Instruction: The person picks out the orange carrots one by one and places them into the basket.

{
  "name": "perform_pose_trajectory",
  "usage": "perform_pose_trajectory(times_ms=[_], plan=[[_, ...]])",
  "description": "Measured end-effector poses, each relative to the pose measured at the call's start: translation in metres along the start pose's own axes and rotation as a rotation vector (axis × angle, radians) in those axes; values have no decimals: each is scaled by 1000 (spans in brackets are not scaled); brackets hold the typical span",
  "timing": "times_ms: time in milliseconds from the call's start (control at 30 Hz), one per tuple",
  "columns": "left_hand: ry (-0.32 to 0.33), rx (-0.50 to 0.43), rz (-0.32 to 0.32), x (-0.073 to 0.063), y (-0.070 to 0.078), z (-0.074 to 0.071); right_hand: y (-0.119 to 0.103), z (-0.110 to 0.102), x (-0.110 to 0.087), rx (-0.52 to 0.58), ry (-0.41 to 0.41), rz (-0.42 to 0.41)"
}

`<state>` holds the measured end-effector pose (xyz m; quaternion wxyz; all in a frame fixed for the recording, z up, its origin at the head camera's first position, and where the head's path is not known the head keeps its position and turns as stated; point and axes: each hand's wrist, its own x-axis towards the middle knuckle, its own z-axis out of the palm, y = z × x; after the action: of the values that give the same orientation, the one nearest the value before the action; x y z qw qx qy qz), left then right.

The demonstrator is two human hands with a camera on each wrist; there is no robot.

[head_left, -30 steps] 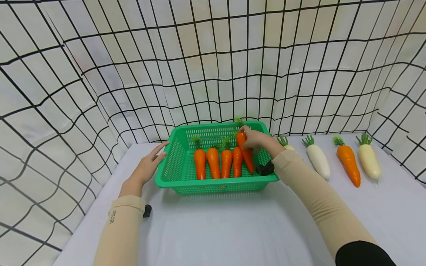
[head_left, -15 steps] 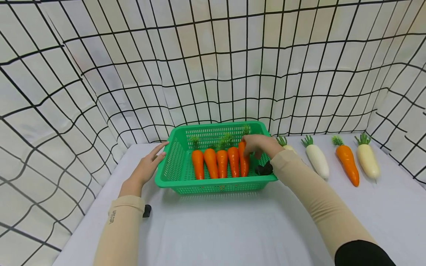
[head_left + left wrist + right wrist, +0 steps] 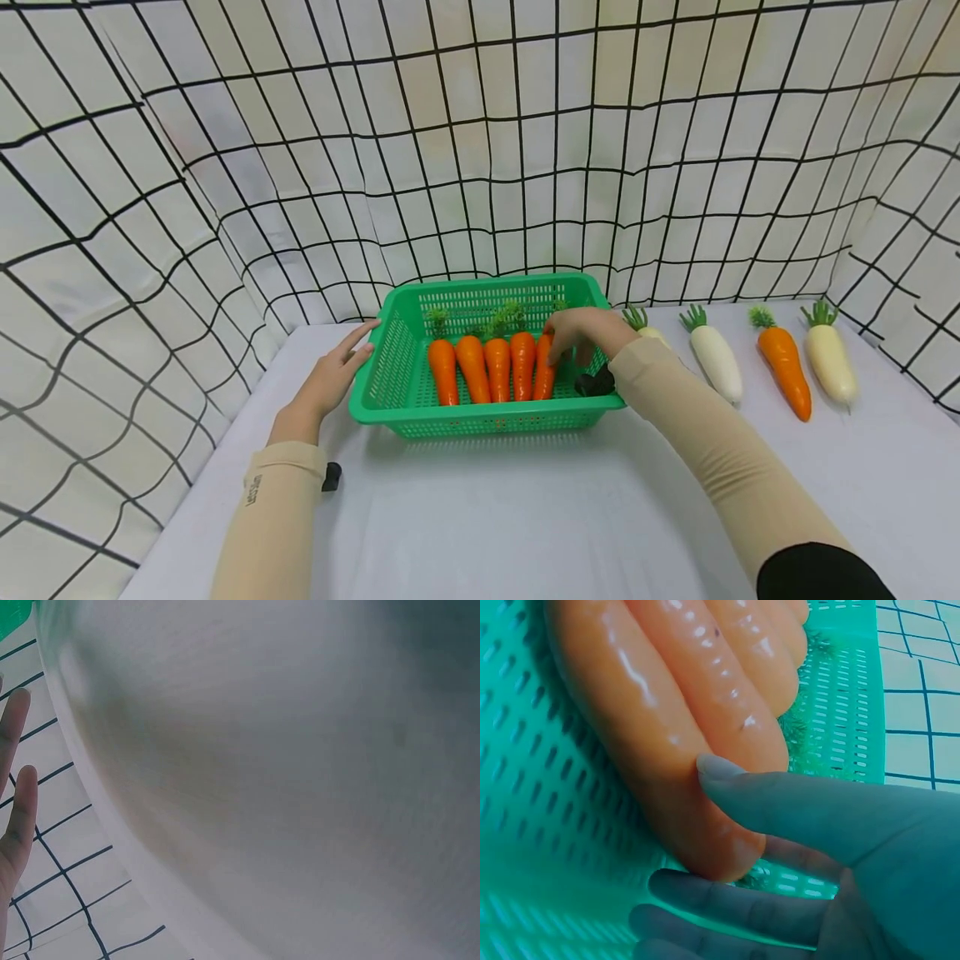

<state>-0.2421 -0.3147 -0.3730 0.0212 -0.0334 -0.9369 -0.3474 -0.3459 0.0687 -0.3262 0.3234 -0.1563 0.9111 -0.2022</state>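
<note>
Several orange carrots (image 3: 472, 371) with feathery green tops lie side by side in a green perforated basket (image 3: 487, 414). At the right end of the row, my right hand (image 3: 581, 329) reaches over the rim to the last carrot (image 3: 543, 368). In the right wrist view, the thumb touches the thick end of that carrot (image 3: 645, 750), one finger passes behind it, and the other fingers (image 3: 727, 900) extend beside it, apart from each other. My left hand (image 3: 330, 379) has its fingers extended, fingertips at the basket's left rim. The left wrist view catches only some fingers (image 3: 21, 810).
Right of the basket, a white radish (image 3: 716, 362), another carrot (image 3: 783, 371) and a cream radish (image 3: 831, 362) lie on the white cloth (image 3: 510, 517). One more radish (image 3: 651, 333) is partly behind the right forearm. Black grid netting (image 3: 487, 150) stands behind and at both sides.
The right hand has lowered the last carrot from a raised, slanted position into the row, then shifted it slightly left against its neighbours. The left hand stays at the rim.
</note>
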Motion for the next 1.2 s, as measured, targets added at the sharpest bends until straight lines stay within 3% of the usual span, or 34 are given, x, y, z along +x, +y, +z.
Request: perform_pose_trajectory(times_ms=[300,467,633,900,1200], plan=[[-1,14,-6,-2,1,0,-9,-10,-15,-97,100,20],[-3,18,-11,-2,0,0,-9,-22,-29,-79,127,-51],[-4,14,-12,-3,0,0,-2,-35,-47,-57,211,-170],[-7,19,-16,-4,0,0,31,-43,-83,35,388,-353],[-2,20,-19,-4,0,-1,89,-40,-118,43,593,-324]])
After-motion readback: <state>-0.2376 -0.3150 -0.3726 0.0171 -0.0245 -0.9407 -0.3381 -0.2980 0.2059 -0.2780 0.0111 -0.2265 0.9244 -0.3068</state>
